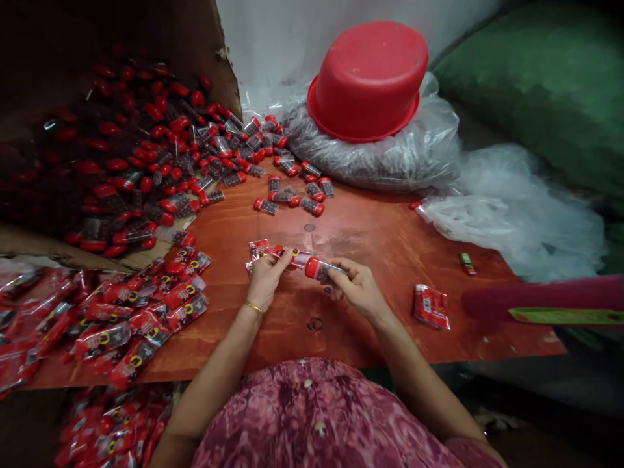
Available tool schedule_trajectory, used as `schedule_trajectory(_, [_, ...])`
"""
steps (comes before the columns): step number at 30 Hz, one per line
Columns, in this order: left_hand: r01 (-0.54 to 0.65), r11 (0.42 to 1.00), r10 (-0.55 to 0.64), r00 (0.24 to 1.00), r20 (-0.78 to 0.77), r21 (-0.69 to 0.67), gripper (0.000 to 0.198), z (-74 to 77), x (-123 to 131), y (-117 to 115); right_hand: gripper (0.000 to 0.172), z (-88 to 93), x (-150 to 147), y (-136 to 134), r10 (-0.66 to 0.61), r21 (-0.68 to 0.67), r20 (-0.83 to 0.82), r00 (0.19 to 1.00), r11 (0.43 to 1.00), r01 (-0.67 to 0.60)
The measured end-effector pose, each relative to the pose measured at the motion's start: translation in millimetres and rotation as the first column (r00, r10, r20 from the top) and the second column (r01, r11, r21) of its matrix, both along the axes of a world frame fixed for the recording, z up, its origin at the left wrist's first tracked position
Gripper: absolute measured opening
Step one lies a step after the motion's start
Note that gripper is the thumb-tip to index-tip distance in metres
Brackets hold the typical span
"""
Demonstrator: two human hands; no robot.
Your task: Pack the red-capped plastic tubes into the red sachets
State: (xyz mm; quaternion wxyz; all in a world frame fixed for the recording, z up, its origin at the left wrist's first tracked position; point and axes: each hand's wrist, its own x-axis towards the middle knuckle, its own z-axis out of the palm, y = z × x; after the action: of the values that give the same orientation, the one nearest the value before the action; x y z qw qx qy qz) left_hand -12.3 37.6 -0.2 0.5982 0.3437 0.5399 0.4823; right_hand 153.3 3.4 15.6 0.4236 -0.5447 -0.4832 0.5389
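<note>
My left hand (266,276) is closed on a red printed wrapper (287,255) held open over the wooden board (380,247). My right hand (358,286) grips a small clear tube with a red cap (318,268), its cap end pointing at the wrapper's mouth. A second red wrapper (258,249) lies just beyond my left fingers. Both hands hover near the board's middle, close together.
Loose red-capped tubes (292,188) spill from a cardboard box (121,156) at the left. Packed red sachets (131,318) pile at the near left. An upturned red basin (370,78) sits on a plastic bag (424,156). One sachet (431,305) lies right.
</note>
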Motion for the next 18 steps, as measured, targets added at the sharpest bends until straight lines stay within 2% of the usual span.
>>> schedule_trajectory(4, [0.127, 0.991, -0.122, 0.99, -0.076, 0.052, 0.031, 1.5, -7.0, -1.8, 0.026, -0.9, -1.1, 1.9, 0.055, -0.024, -0.014, 0.998, 0.998, -0.055])
schedule_trajectory(8, [0.229, 0.971, -0.216, 0.964, -0.155, 0.072, 0.028, 2.7, -13.4, -1.3, 0.024, -2.8, -1.8, 0.9, 0.019, 0.031, 0.001, 1.0, 0.999, -0.019])
schedule_trajectory(14, [0.205, 0.977, -0.205, 0.979, -0.002, 0.053, 0.031, -0.2, -14.0, 0.7, 0.024, -2.8, 0.0, -2.8, 0.043, -0.052, -0.035, 0.998, 0.998, -0.045])
schedule_trajectory(18, [0.233, 0.971, -0.232, 0.972, -0.024, 0.048, 0.032, 3.5, -13.3, 0.9, 0.025, -4.4, 0.0, -2.0, 0.045, -0.06, -0.051, 0.998, 0.997, -0.048])
